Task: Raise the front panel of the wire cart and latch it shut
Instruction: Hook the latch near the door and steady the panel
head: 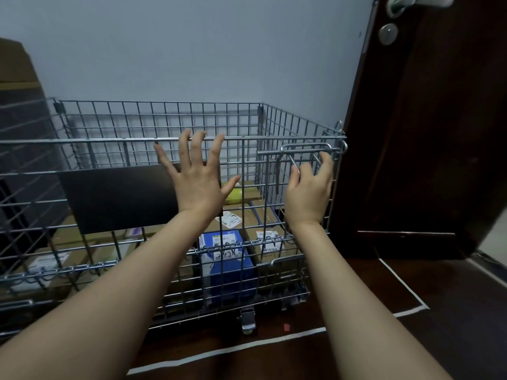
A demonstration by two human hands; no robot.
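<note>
The front panel [244,187] of the wire cart [164,116] stands raised on the near side, its top bar level with the cart's rim. The left hand [196,176] is spread flat with fingers apart, fingertips touching the top bar. At the right corner, the right hand [308,187] is curled around the wire latch [304,149]. Cardboard boxes [263,215] and a blue box [227,259] lie inside.

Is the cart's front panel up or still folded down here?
Up: the front panel stands upright, top rail level with the side wall. Right hand works the latch; whether it's engaged, cannot tell.
</note>
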